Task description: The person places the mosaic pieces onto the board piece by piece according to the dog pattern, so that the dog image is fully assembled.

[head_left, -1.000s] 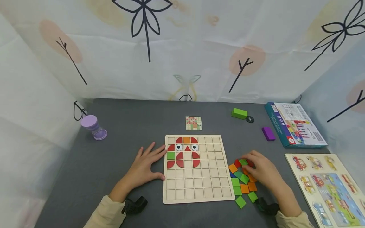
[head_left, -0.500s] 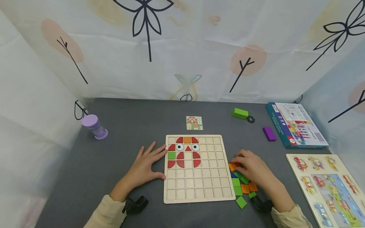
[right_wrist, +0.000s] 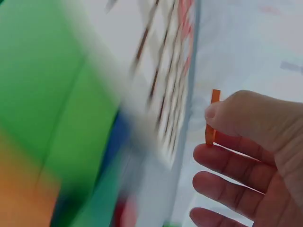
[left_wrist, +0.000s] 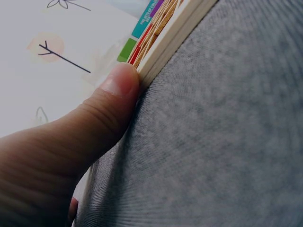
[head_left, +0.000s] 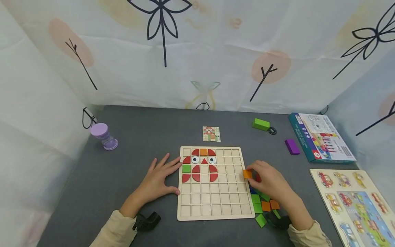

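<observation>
A wooden grid board [head_left: 216, 199] lies in the middle of the table, with red, green and orange pieces and two eye pieces set in its upper left cells. My left hand [head_left: 160, 180] is spread at the board's left edge; in the left wrist view its thumb [left_wrist: 116, 87] presses the board's side. Thumb and fingers of my right hand [head_left: 269, 176] pinch an orange square tile [head_left: 247, 174] at the board's right edge. The right wrist view shows this orange tile [right_wrist: 213, 116] edge-on. Below the right hand lie loose green tiles [head_left: 256, 203] and orange tiles [head_left: 270, 206].
A small pattern card [head_left: 211, 134] lies behind the board. A purple hourglass [head_left: 104, 136] stands at far left. Toward the back right are a green block [head_left: 261, 124], a black disc [head_left: 272, 130], a purple block [head_left: 292, 146] and a box [head_left: 324, 137]. A picture puzzle board [head_left: 355, 202] lies at right.
My right hand has moved left from over the loose tiles to the board's right edge and now holds an orange tile. The left hand stays at the board's left side.
</observation>
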A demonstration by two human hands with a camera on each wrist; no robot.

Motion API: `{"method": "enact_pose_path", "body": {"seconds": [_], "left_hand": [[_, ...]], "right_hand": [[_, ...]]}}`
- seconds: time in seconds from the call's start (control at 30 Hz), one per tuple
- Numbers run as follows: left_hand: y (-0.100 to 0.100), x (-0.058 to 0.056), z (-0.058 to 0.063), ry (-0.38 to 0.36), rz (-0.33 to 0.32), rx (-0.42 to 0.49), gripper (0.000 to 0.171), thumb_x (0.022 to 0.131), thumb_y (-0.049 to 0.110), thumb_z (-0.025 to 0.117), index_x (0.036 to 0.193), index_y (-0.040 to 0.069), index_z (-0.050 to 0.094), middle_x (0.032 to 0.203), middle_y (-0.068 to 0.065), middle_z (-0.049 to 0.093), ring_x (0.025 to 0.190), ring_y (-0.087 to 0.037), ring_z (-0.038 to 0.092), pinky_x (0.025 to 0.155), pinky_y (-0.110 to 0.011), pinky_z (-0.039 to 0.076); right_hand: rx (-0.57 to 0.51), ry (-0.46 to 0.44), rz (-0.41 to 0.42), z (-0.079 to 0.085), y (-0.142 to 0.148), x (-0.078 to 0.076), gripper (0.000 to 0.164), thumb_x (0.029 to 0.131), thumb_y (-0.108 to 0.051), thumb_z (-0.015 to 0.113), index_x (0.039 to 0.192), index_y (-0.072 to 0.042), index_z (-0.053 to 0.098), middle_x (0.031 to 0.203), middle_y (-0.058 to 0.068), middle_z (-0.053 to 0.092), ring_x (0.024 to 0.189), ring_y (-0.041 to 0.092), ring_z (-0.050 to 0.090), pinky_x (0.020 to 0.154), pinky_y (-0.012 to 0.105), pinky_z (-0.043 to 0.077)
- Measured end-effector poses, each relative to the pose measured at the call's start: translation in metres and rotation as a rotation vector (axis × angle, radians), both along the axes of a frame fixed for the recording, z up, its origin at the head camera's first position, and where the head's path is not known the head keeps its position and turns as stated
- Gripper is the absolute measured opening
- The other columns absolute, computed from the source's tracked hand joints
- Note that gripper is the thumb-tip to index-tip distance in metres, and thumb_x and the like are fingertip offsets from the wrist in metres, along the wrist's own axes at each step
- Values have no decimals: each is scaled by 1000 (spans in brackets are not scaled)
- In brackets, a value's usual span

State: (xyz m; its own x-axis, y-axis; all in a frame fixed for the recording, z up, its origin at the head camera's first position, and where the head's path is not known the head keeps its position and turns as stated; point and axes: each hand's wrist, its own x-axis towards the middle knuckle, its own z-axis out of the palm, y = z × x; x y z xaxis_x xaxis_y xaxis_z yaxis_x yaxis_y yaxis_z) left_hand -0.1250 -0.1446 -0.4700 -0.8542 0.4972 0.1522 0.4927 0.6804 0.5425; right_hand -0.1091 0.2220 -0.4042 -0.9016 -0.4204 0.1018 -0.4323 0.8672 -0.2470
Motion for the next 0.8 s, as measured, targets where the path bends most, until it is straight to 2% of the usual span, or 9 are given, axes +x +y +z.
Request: {"method": "enact_pose_path", "body": {"seconds": [0.13,0.23,0.37,0.53,0.8], "left_hand": [[-1,0,-1,17,3,9,98,54,64,66,137,21,38,143,4,31,135,-30,13,101,-59,2],[-1,0,-1,29,2,12,97,54,63,67,136,21,39,143,3,32,135,-31,14,100,-60,3],[0,0,-1,35,-2,11,96,55,62,68,136,21,39,142,3,32,134,-31,15,100,-61,4],[2,-1,1,30,-2,0,96,55,63,67,136,21,39,143,4,32,135,-30,15,100,-61,3],[1,0,2,7,8,-11,96,55,62,68,136,21,38,143,5,31,135,-29,13,101,-60,2]], "right_hand": [[-27,17,51,5,-39,-3,24,72,-19,72,94,-15,63,88,-7,59,72,8,50,61,22,46],[17,56,114,3,-68,-7,23,72,-21,71,93,-16,65,86,-8,59,74,6,53,64,23,47],[64,101,192,-1,-95,-9,19,70,-20,71,88,-16,67,79,-9,57,69,6,50,61,22,45],[96,108,215,-7,-110,-11,16,68,-18,73,82,-16,66,73,-9,53,66,7,47,58,24,41],[126,65,205,-8,-117,-12,19,72,-24,71,90,-18,68,82,-7,57,74,10,53,61,27,42]]}}
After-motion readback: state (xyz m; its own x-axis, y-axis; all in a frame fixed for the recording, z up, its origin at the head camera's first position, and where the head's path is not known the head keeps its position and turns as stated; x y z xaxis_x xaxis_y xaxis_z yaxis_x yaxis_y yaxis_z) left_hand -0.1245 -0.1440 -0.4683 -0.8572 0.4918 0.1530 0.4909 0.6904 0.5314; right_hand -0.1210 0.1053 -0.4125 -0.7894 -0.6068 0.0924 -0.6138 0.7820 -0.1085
